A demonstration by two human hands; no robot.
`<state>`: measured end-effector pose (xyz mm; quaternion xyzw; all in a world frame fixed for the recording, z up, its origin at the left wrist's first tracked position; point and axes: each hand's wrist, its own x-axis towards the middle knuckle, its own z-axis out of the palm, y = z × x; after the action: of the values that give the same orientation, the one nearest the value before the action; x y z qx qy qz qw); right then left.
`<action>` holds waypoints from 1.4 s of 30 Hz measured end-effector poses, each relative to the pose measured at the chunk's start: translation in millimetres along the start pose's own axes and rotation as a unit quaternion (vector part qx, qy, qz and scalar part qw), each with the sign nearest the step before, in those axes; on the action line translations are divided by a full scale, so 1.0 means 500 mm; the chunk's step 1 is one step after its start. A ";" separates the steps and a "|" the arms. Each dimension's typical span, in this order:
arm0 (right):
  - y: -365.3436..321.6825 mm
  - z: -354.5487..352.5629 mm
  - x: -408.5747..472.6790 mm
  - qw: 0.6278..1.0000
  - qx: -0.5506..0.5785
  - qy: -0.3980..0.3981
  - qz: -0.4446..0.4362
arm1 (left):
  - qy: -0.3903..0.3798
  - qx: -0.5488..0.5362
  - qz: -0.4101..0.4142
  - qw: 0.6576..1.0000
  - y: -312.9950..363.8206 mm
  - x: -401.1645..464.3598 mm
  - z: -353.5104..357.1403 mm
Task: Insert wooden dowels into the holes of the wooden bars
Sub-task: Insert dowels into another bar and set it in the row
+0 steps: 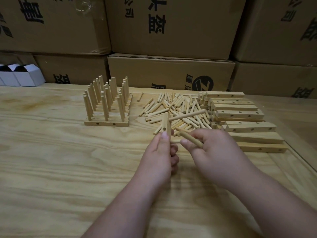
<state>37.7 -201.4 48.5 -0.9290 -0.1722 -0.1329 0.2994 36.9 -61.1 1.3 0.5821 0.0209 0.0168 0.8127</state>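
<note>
Above the middle of the plywood surface [51, 160], the left hand [159, 152] grips a wooden bar [166, 125] upright, thumb by its side hole; one dowel [187, 115] already juts from it. The right hand [214, 152] pinches another dowel [191, 139] between curled fingers [186, 143], its tip just beside the bar. Loose dowels [178, 105] lie toward the far edge.

Two bare forearms showing, no sleeves reaching into view. Left hand [160, 152] and right hand [216, 152] wearing no gloves, rings or watch; fingernails showing short.
</note>
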 end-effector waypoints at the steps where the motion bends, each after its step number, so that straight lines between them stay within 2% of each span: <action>1: 0.001 0.001 0.000 0.999 0.029 -0.002 0.014 | -0.002 -0.012 -0.001 1.000 0.001 0.000 0.000; 5: -0.006 0.005 -0.002 0.998 0.044 0.007 0.039 | -0.003 -0.017 -0.003 1.000 -0.002 0.004 -0.003; 9: -0.033 0.007 -0.013 0.996 -0.086 0.028 0.001 | 0.004 0.017 0.001 1.000 -0.004 0.004 -0.003; 12: -0.049 0.004 -0.017 0.992 -0.122 0.025 -0.019 | -0.004 0.034 0.003 0.999 -0.002 -0.002 -0.002; 20: -0.034 -0.005 -0.003 0.997 -0.074 0.003 -0.004 | -0.019 -0.050 -0.038 0.998 -0.003 0.011 -0.008; 24: -0.026 -0.005 -0.002 0.998 -0.056 0.005 0.005 | -0.021 -0.041 -0.035 0.998 -0.005 0.012 -0.010; 31: -0.037 0.008 -0.012 0.992 -0.117 0.036 -0.015 | -0.001 -0.039 -0.028 0.999 -0.008 0.009 -0.004; 42: -0.018 0.003 -0.005 0.998 -0.054 0.017 0.001 | -0.010 -0.027 -0.036 0.999 -0.007 0.014 -0.010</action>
<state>31.9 -194.3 51.1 -0.9417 -0.1583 -0.1573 0.2516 43.6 -57.1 -3.9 0.5587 0.0337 -0.0179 0.8285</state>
